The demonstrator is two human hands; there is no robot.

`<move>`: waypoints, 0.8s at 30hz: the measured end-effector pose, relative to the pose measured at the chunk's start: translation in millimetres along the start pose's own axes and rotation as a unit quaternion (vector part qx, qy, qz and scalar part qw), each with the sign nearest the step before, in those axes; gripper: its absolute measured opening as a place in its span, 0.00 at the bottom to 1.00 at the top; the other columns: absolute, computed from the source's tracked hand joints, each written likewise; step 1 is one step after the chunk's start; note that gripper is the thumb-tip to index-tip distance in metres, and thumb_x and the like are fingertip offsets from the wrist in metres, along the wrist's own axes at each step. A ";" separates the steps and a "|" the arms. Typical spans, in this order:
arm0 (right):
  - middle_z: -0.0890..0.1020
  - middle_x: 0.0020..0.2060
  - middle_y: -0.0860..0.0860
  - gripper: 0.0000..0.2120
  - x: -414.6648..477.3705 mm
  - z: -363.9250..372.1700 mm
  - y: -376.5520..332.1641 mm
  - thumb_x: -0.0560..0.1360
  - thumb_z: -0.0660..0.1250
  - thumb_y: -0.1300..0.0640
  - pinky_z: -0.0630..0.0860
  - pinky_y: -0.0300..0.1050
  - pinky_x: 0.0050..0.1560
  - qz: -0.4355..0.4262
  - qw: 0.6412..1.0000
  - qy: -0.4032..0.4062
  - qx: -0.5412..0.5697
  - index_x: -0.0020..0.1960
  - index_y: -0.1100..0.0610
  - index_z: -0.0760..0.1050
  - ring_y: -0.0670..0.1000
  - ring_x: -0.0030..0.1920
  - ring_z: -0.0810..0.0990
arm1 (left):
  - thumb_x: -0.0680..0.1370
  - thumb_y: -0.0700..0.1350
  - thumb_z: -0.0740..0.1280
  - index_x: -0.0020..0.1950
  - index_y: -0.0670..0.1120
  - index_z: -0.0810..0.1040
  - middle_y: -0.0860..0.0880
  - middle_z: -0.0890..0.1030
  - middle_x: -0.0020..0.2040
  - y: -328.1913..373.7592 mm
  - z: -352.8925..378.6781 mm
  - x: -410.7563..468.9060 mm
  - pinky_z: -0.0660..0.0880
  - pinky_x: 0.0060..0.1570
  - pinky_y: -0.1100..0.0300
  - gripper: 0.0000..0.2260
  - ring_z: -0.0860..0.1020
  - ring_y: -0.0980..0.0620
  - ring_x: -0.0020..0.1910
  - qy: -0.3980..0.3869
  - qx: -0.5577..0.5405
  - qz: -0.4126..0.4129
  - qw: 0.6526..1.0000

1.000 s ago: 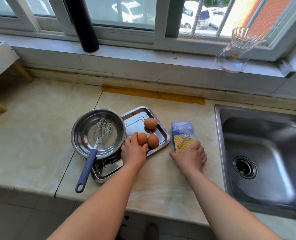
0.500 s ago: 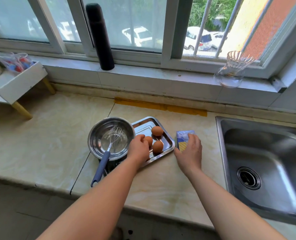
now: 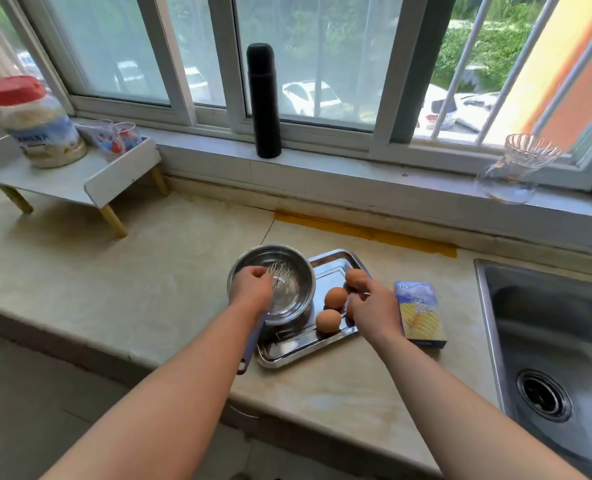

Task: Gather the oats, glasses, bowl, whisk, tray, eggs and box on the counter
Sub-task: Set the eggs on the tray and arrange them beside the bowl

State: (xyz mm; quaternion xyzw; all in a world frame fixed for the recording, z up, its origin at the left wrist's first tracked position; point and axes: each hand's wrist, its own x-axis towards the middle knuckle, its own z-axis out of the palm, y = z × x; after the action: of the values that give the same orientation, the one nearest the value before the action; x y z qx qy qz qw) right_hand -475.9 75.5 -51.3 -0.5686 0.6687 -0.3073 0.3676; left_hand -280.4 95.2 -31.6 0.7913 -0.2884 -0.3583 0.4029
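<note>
A steel bowl [image 3: 298, 271] stands on the left part of a steel tray [image 3: 301, 351], with a whisk [image 3: 282, 273] inside and its blue handle [image 3: 251, 348] sticking out under my left forearm. My left hand [image 3: 253, 289] hovers over the bowl with curled fingers at the whisk wires; a grip is not clear. Three brown eggs [image 3: 336, 297] lie on the tray. My right hand [image 3: 374, 306] is over them, loose fingertips touching the far egg [image 3: 353, 276]. The blue box [image 3: 421, 313] lies right of the tray. The oats jar [image 3: 38, 123] stands far left.
A white shelf [image 3: 114, 174] on legs carries the oats jar and a bag of printed cups [image 3: 116, 136]. A black flask [image 3: 263, 102] and a glass jug [image 3: 516, 168] stand on the window sill. The sink [image 3: 547, 341] is at the right. The counter edge runs below the tray.
My left hand has left the eggs and moved over the bowl. My right hand has let go of the box and moved left onto the eggs. The view has lifted and pulled back.
</note>
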 end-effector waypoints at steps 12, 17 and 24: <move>0.75 0.65 0.58 0.20 7.6 77.1 -27.2 0.78 0.60 0.60 0.65 0.32 0.52 0.136 0.987 -0.051 -0.067 0.69 0.61 0.70 0.57 0.62 0.74 | 0.77 0.40 0.63 0.76 0.42 0.61 0.39 0.64 0.74 -31.5 -52.1 66.6 0.72 0.62 0.52 0.28 0.72 0.37 0.66 -0.043 0.127 -0.043 0.990; 0.72 0.65 0.62 0.16 4.5 93.8 -40.5 0.78 0.59 0.62 0.71 0.44 0.58 0.132 0.983 -0.010 -0.131 0.65 0.62 0.72 0.61 0.59 0.76 | 0.78 0.40 0.62 0.77 0.44 0.59 0.41 0.65 0.75 -42.4 -57.3 89.3 0.70 0.58 0.55 0.28 0.69 0.40 0.70 -0.097 0.140 -0.040 0.985; 0.75 0.45 0.55 0.09 -8.6 99.9 -41.8 0.76 0.58 0.63 0.69 0.44 0.48 0.169 0.980 0.069 -0.078 0.55 0.62 0.72 0.59 0.46 0.74 | 0.77 0.37 0.59 0.68 0.37 0.69 0.36 0.76 0.61 -56.7 -58.2 97.8 0.75 0.49 0.53 0.19 0.77 0.39 0.52 -0.146 0.112 -0.087 0.979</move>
State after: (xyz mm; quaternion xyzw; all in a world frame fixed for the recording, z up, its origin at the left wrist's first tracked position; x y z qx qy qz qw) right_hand -368.8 77.8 -69.5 -0.4517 0.8009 -0.2264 0.3213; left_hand -168.0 76.2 -87.8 0.7927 -0.3123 -0.4693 0.2322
